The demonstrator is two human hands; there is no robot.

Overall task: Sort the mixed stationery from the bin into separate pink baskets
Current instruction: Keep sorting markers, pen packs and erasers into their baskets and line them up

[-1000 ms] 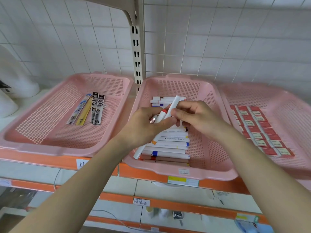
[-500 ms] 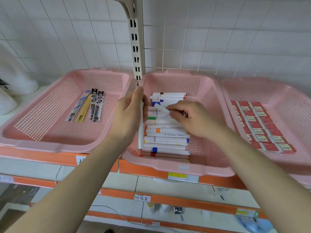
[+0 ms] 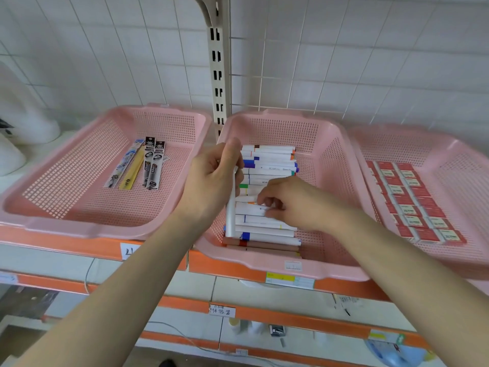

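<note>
Three pink baskets stand side by side on a shelf. The middle basket (image 3: 333, 160) holds a stack of white markers (image 3: 270, 165) lying crosswise. My left hand (image 3: 211, 178) is shut on a white marker (image 3: 230, 218) that hangs upright at the stack's left end, its lower tip near the basket floor. My right hand (image 3: 293, 205) rests on the markers in the middle of the stack, its fingertips pinched on one of them. The left basket (image 3: 79, 192) contains a few packaged pen refills (image 3: 140, 165). Rows of red-and-white boxes (image 3: 412, 202) fill the right basket (image 3: 455, 165).
A slotted metal shelf upright (image 3: 217, 75) rises between the left and middle baskets against a white tiled wall. The shelf edge is orange (image 3: 227, 266) with paper labels. A lower shelf (image 3: 264, 313) carries small items. White objects (image 3: 16, 144) sit at the far left.
Both hands, once together above the basket on one marker, have separated. The left hand has turned its marker upright at the stack's left end; the right hand has dropped onto the stack's middle.
</note>
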